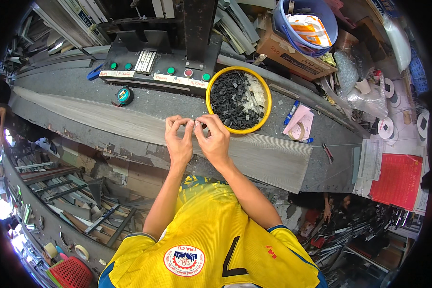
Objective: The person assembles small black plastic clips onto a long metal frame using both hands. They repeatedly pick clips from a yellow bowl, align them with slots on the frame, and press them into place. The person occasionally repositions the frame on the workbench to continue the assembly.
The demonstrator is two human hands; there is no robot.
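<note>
While both hands are hovering close together over the long grey pleated strip (269,162), I'm reading this as a fiddly fingertip step, probably getting some tiny part or thread sorted. Can't swear to it, since whatever's sitting between the fingers is too small to make out.

The strip itself is lying lengthwise along the bench (333,165), passing under the hands and running out to either side. Just beyond the right hand (214,142), a yellow bowl (245,130) is holding a heap of black plastic bits (228,96), so I'm guessing those are feeding into this job.

I'd say the next move is calling for patience more than muscle: steady pinches, and both tips lining up without dropping anything.

Pose-wise, the forearms are angling inward and up from the body, making a rough tent. The left hand (178,145) is bringing thumb and index together, with the other fingers curling loosely. The right is mirroring that, its thumb and index almost touching the left's. They're looking pinched rather than released, but I can't tell what they're gripping.
</note>
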